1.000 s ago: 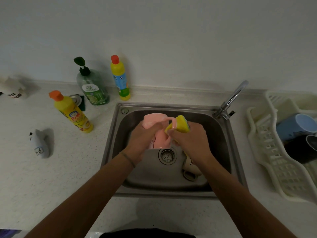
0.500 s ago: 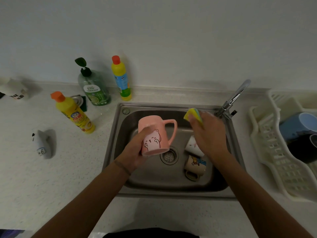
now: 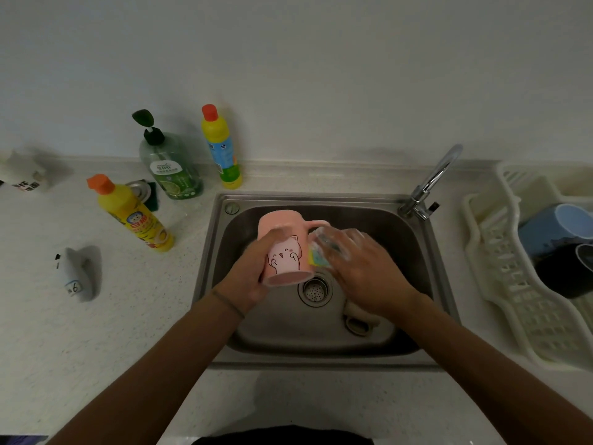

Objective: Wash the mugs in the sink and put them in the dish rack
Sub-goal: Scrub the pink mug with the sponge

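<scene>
Both arms reach forward. The left hand (image 3: pixel 253 277) holds the pink mug (image 3: pixel 284 252). The right hand (image 3: pixel 362 268) presses a sponge (image 3: pixel 316 256) against it.

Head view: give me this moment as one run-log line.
phase: scrubbing | left hand: grips pink mug over sink | right hand: presses sponge on mug side | dish rack: blue, dark mugs
</scene>
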Tool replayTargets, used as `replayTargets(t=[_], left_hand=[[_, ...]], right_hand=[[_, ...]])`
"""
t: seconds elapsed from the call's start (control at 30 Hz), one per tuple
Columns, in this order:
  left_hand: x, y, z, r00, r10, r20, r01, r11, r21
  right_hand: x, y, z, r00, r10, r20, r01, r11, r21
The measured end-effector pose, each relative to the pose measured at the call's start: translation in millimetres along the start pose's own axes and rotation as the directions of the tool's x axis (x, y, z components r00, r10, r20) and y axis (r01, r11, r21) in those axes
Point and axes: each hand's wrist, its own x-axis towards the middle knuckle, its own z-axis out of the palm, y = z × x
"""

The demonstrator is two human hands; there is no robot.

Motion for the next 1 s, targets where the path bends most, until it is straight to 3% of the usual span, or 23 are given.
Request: replayTargets(t=[0.27,0.5,0.6,0.7,0.77,0.83,0.9,1.0], left_hand=[[-7,3,1,0.999,-0.023,0.036,0.021,0.998,0.061],[-4,5,2,0.999,-0.053,0.003,0.052,0.992,0.114],[-1,-1,0,1.0,-0.013,-0.027,0.016,0.996,0.092],[0,-9,-2,0.996,0.069,-0.05,-0.064,0.994,0.09],[0,-11,-8,0.987,0.14,-0.083,-0.131,0.986,0.101],[0,-12,-19,0.968,0.214,-0.129,-0.201,0.974,0.107],[-4,-12,-32,0.946,0.292,-0.143,-0.277,0.954,0.117],[-14,-6,-57,0.9,0.406,-0.157,-0.386,0.911,0.143]], right_hand=[[-6,0,8,0.998,-0.037,0.046,0.038,0.999,-0.009],[-9,-18,13,0.992,0.126,-0.027,-0.127,0.992,-0.012],[-8,-21,12,0.981,0.189,-0.034,-0.185,0.978,0.094],[5,-29,13,0.948,0.308,-0.076,-0.269,0.908,0.322],[16,-38,10,0.896,0.442,0.04,-0.394,0.751,0.53],[25,-46,7,0.789,0.593,0.163,-0.514,0.491,0.703],[34,-54,5,0.669,0.69,0.278,-0.57,0.236,0.787],[54,-69,9,0.517,0.684,0.514,-0.577,-0.164,0.8]])
